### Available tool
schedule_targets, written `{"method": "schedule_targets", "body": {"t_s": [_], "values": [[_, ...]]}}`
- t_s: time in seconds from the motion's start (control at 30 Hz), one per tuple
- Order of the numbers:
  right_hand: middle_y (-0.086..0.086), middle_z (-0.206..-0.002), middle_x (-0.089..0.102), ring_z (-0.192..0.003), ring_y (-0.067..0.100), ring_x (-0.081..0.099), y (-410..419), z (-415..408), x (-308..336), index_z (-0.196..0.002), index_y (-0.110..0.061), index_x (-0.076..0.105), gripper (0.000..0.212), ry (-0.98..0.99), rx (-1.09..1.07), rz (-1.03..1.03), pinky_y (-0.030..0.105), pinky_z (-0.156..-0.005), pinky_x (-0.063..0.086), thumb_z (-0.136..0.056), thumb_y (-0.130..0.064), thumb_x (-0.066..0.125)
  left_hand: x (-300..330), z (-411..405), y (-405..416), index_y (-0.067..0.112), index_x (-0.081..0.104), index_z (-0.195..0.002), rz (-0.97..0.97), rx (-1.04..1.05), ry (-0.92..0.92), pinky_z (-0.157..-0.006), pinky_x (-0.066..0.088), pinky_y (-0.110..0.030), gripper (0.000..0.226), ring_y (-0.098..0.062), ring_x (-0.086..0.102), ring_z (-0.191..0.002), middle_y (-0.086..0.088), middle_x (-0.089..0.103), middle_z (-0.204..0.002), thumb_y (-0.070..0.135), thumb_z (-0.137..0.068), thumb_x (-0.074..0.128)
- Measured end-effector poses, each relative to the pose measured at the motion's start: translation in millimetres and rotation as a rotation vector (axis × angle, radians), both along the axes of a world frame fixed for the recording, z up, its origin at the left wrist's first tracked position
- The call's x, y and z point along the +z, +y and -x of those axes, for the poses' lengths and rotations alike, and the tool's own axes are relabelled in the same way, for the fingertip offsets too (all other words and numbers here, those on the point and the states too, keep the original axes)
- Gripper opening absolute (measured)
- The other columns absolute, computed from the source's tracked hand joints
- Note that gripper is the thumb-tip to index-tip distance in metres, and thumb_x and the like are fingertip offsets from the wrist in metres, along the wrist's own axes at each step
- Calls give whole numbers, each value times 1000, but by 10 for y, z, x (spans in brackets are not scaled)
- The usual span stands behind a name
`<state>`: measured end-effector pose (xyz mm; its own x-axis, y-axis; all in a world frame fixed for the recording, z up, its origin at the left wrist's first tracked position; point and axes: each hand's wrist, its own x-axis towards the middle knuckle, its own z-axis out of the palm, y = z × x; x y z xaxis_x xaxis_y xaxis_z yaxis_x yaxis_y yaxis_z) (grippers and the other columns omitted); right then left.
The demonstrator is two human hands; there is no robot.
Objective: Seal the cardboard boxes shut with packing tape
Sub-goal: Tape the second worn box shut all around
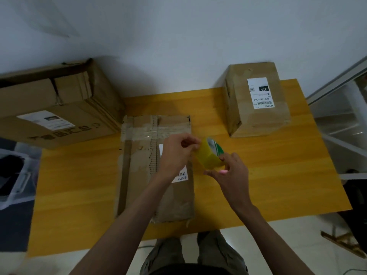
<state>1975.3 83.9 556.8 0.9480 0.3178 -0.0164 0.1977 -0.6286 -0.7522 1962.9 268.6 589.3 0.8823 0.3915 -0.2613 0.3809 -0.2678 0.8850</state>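
A long flat cardboard box [143, 175] lies in the middle of the yellow table [268, 185], with a strip of clear tape across its far end and a white label under my arm. Above its right edge I hold a roll of yellowish packing tape [210, 155] with a green and white core. My right hand [228, 171] grips the roll from below and the right. My left hand [178, 153] pinches at the roll's left rim with thumb and fingertips. A smaller taped box [256, 100] with a white label stands at the table's far right.
A large brown box [55, 104] with a torn top flap sits at the far left, touching the flat box's corner. A clear plastic bin [14, 175] is on the floor to the left. A glass and metal frame [341, 126] stands to the right.
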Motion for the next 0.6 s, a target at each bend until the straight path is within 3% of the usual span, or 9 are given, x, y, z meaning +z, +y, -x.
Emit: {"method": "schedule_targets", "body": {"t_s": [0.2, 0.33, 0.43, 0.53, 0.6], "values": [[-2, -106, 45, -88, -4, 51, 49, 91, 10, -93, -20, 60, 29, 45, 52, -142, 9, -61, 43, -79, -31, 83, -30, 127, -19, 10, 66, -97, -48, -26, -7, -71, 47, -11, 12, 6, 58, -79, 10, 64, -86, -1, -95, 61], [-5, -84, 58, -71, 12, 55, 22, 142, -28, -94, -18, 59, 31, 90, 150, -159, 23, -55, 41, -89, -48, 60, -70, 184, 5, 15, 57, -107, -41, -132, 83, -66, 42, -9, 17, -4, 55, -86, 8, 58, -91, 1, -102, 50], [-4, -86, 60, -75, 13, 57, 0, 153, -40, -96, -18, 59, 16, 80, 178, -132, 31, -57, 46, -91, -31, 66, -62, 240, 25, 17, 53, -110, -23, -191, 117, -63, 40, -9, 19, -3, 52, -84, 10, 54, -92, 1, -104, 46], [-14, -88, 57, -79, 9, 57, 18, 164, -14, -94, -24, 56, 17, 64, 204, -97, 26, -57, 44, -91, -16, 70, -53, 286, 61, 19, 52, -110, 30, -207, 133, -63, 42, -9, 20, -6, 52, -84, 9, 54, -92, 1, -104, 45], [-12, -86, 57, -75, 8, 54, 40, 147, -31, -92, -21, 57, 14, 84, 183, -70, 24, -56, 38, -90, -18, 71, -41, 308, 69, 25, 54, -106, 88, -226, 118, -70, 48, -17, 24, -15, 56, -87, 0, 58, -95, 3, -104, 46]]}}
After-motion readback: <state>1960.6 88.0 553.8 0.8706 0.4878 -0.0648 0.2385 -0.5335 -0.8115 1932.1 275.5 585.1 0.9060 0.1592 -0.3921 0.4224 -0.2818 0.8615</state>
